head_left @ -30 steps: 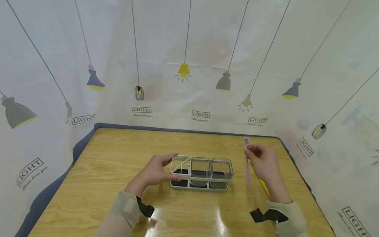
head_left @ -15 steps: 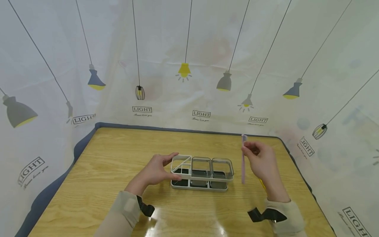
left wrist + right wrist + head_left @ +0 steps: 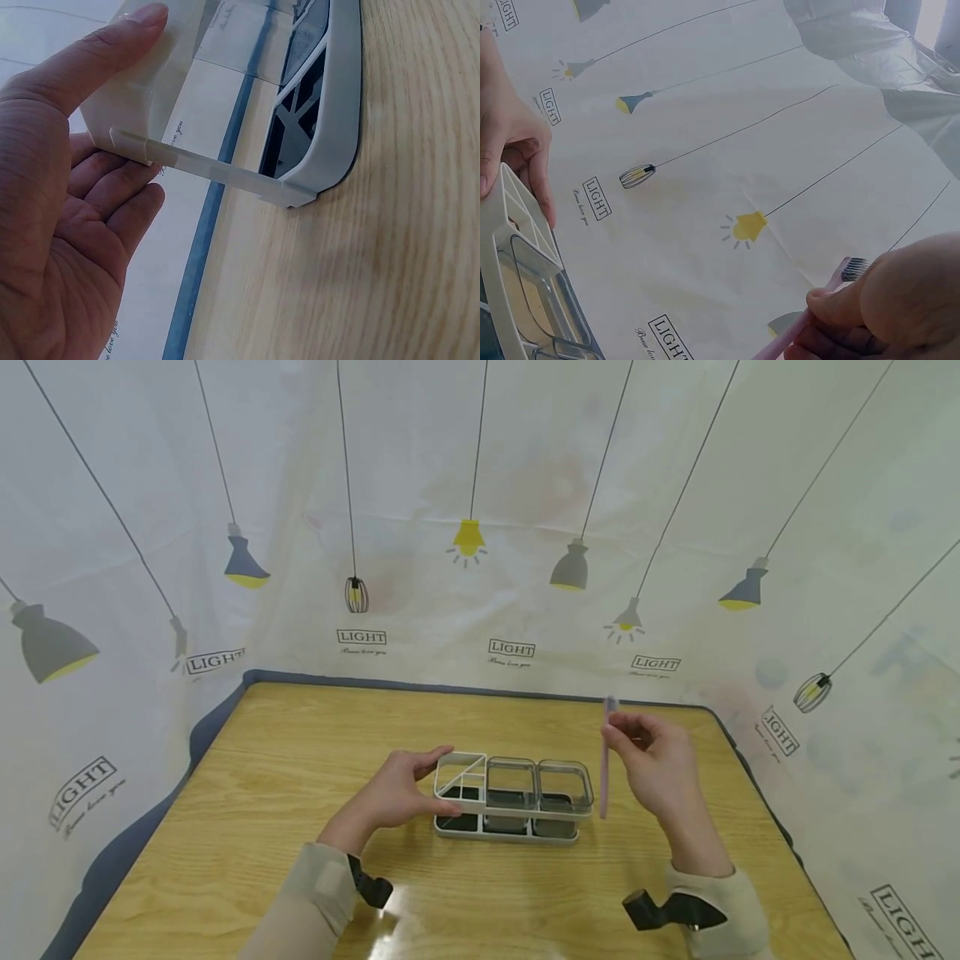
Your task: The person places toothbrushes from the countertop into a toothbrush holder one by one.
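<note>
A white three-compartment organizer rack (image 3: 510, 797) stands mid-table, with two clear cups in its middle and right sections. My left hand (image 3: 397, 793) grips its left end, thumb over the top rim and fingers along the side; the left wrist view shows the thumb (image 3: 90, 56) on that rim (image 3: 330, 112). My right hand (image 3: 652, 764) pinches a pink toothbrush (image 3: 603, 768) upright, bristles up, just right of the rack. The right wrist view shows the brush head (image 3: 851, 268) above the fingers and the rack (image 3: 517, 285) at lower left.
The wooden table (image 3: 300, 860) has a dark blue edge (image 3: 210, 727) at the back and left. White curtains printed with lamps (image 3: 465, 539) surround it closely on three sides. Black wrist straps (image 3: 667, 910) sit on both sleeves.
My right hand has carried the toothbrush left toward the rack's right end and slightly up. The yellow object seen under that hand earlier is now hidden. The left hand has not moved.
</note>
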`<state>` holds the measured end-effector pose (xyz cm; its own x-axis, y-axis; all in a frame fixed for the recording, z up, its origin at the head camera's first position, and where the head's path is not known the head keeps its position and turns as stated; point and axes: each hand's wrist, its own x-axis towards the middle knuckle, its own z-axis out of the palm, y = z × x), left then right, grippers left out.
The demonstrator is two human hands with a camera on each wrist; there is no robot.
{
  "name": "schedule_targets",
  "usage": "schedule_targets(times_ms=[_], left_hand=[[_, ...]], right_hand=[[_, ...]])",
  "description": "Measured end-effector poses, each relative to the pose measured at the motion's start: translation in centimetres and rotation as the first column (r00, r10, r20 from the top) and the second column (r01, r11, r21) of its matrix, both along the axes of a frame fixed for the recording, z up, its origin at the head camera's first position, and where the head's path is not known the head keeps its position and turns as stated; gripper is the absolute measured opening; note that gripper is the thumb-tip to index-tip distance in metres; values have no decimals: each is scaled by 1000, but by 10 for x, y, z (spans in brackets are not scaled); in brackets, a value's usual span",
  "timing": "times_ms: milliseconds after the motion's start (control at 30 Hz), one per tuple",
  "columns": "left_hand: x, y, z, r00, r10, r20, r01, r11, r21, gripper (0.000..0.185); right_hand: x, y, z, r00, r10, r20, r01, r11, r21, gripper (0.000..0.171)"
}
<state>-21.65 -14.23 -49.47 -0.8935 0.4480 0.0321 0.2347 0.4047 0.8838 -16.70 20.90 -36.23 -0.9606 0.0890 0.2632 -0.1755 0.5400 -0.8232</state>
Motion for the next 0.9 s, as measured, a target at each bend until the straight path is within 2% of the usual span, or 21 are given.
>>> schedule_targets(times_ms=[700,900], left_hand=[[2,-1,3,1000,1,3,-1,1000,-15,102],[0,0,2,1000,1,0,-1,1000,-14,103]], right_hand=[[-4,-29,2,992,55,-114,-64,995,-80,11],[-5,-38,2,991,58,-121,-72,991,-115,11]])
